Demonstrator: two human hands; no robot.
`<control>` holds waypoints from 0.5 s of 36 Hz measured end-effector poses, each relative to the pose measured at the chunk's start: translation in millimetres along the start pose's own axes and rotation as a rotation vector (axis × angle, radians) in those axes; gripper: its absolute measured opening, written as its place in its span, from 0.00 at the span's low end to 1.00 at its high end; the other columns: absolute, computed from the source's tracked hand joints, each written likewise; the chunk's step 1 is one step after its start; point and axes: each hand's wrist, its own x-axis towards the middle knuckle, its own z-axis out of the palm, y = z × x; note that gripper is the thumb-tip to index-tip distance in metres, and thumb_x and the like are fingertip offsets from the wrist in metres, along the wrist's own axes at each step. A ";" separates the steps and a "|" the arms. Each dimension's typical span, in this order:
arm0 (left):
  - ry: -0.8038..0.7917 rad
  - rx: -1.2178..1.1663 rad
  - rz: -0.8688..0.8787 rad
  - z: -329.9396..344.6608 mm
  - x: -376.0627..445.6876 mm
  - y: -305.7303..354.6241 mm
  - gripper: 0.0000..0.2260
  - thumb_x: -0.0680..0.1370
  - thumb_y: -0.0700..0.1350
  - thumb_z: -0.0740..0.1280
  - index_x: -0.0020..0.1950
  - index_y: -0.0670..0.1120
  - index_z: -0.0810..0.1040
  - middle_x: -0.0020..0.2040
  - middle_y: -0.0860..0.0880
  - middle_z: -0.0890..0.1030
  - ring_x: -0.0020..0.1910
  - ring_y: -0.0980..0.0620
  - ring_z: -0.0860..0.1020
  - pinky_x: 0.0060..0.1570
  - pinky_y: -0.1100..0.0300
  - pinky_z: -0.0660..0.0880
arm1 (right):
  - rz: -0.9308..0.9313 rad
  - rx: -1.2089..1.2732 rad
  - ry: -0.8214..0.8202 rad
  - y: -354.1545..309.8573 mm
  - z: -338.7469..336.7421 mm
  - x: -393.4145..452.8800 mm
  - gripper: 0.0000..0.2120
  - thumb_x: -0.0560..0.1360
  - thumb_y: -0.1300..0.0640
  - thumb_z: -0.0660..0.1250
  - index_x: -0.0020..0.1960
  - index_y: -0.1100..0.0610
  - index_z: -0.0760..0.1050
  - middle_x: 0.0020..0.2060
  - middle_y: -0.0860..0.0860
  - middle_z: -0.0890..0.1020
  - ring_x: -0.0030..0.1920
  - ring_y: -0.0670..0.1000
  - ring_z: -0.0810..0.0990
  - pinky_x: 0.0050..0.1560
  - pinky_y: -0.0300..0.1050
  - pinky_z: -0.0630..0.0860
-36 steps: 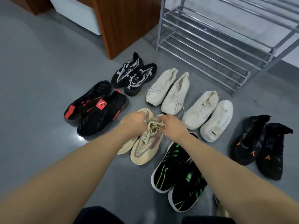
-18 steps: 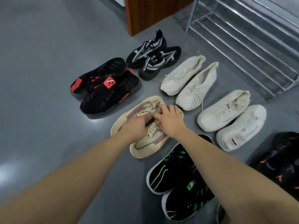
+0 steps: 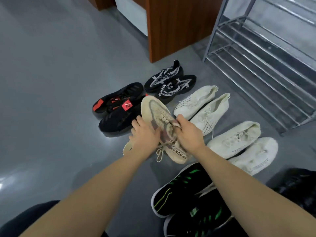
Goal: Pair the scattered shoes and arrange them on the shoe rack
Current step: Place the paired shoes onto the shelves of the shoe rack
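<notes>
Two hands, our left hand [image 3: 145, 134] and right hand [image 3: 188, 134], grip the beige sneaker [image 3: 159, 112] above the floor [image 3: 51, 100], fingers curled around its sides, hiding its mate [image 3: 127, 147] below, while the black pair [image 3: 297, 187] at right is blurred and cut off.

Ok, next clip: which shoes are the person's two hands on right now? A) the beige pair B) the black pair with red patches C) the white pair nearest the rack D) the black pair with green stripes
A: the left hand and the right hand both grip the beige pair, one shoe tipped toe-up between them, while the other pairs lie untouched on the floor.
</notes>
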 end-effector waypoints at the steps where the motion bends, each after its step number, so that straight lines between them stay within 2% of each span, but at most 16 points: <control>1: -0.047 -0.097 -0.035 -0.9 -0.1 2.6 0.37 0.76 0.57 0.66 0.73 0.39 0.52 0.68 0.40 0.65 0.65 0.39 0.69 0.61 0.45 0.68 | 0.024 0.065 0.012 -2.3 0.0 1.5 0.05 0.80 0.54 0.55 0.46 0.50 0.60 0.43 0.52 0.78 0.45 0.57 0.76 0.41 0.49 0.69; 3: -0.106 -0.262 -0.040 -3.4 -0.6 8.0 0.32 0.77 0.56 0.64 0.71 0.40 0.54 0.64 0.41 0.72 0.60 0.40 0.74 0.55 0.49 0.72 | 0.062 0.196 0.044 -6.1 2.0 5.8 0.05 0.80 0.55 0.56 0.45 0.51 0.61 0.42 0.52 0.78 0.44 0.58 0.77 0.42 0.50 0.72; 4: -0.105 -0.299 -0.028 -6.2 -1.3 10.7 0.28 0.78 0.55 0.63 0.70 0.41 0.55 0.61 0.41 0.75 0.57 0.40 0.76 0.52 0.51 0.72 | 0.078 0.247 0.056 -7.6 3.3 8.4 0.05 0.79 0.55 0.57 0.45 0.52 0.62 0.41 0.53 0.79 0.43 0.59 0.78 0.42 0.52 0.74; 6: -0.089 -0.294 0.006 -12.9 0.9 14.0 0.23 0.79 0.53 0.62 0.66 0.42 0.58 0.56 0.41 0.77 0.53 0.40 0.77 0.50 0.50 0.74 | 0.113 0.324 0.080 -9.9 5.8 12.4 0.04 0.79 0.55 0.58 0.47 0.54 0.65 0.41 0.53 0.80 0.43 0.58 0.78 0.44 0.53 0.75; 8: -0.073 -0.254 0.037 -19.4 4.4 16.2 0.21 0.78 0.51 0.63 0.64 0.42 0.59 0.54 0.42 0.78 0.51 0.40 0.78 0.50 0.47 0.76 | 0.133 0.379 0.074 -11.2 6.8 15.9 0.04 0.80 0.54 0.58 0.48 0.55 0.67 0.42 0.52 0.80 0.44 0.57 0.79 0.45 0.54 0.76; 13: -0.017 -0.033 0.115 -33.3 17.1 20.3 0.19 0.80 0.48 0.61 0.66 0.43 0.59 0.49 0.43 0.78 0.45 0.41 0.78 0.40 0.51 0.74 | 0.119 0.407 0.030 -14.0 8.5 24.6 0.04 0.79 0.52 0.59 0.47 0.52 0.68 0.45 0.50 0.81 0.46 0.54 0.79 0.48 0.56 0.76; 18: -0.001 0.098 0.158 -41.7 35.4 11.8 0.14 0.81 0.48 0.57 0.63 0.43 0.62 0.49 0.42 0.78 0.43 0.41 0.77 0.39 0.51 0.73 | 0.041 0.337 0.019 -17.0 12.4 34.6 0.07 0.79 0.47 0.59 0.45 0.50 0.66 0.40 0.48 0.80 0.41 0.53 0.79 0.45 0.54 0.77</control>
